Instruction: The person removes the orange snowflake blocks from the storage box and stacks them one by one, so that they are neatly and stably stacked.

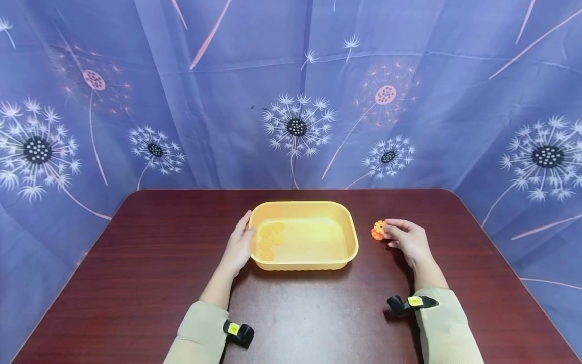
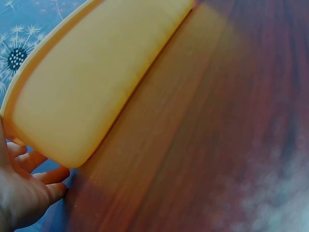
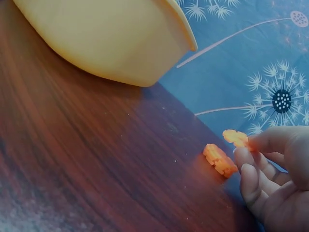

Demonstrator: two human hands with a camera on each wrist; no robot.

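Observation:
A yellow plastic basin [image 1: 318, 266] stands on the table, with several yellow flower-shaped discs [image 1: 267, 243] lying in its left part. My left hand [image 1: 240, 247] holds the basin's left end, thumb at the rim and fingers against the outer wall, which the left wrist view also shows. To the right of the basin, my right hand [image 1: 409, 241] pinches a yellow-orange notched disc [image 3: 235, 137] between thumb and fingertips. Close under that disc, darker orange notched discs [image 3: 219, 160] lie on the table, apparently stacked; their exact number is unclear.
The dark red wooden table [image 1: 150, 263] reaches back to a blue curtain [image 1: 227, 101] printed with dandelions, which also hangs at both sides. A black wrist strap [image 1: 238, 332] sits on the left sleeve, another strap [image 1: 411, 303] on the right.

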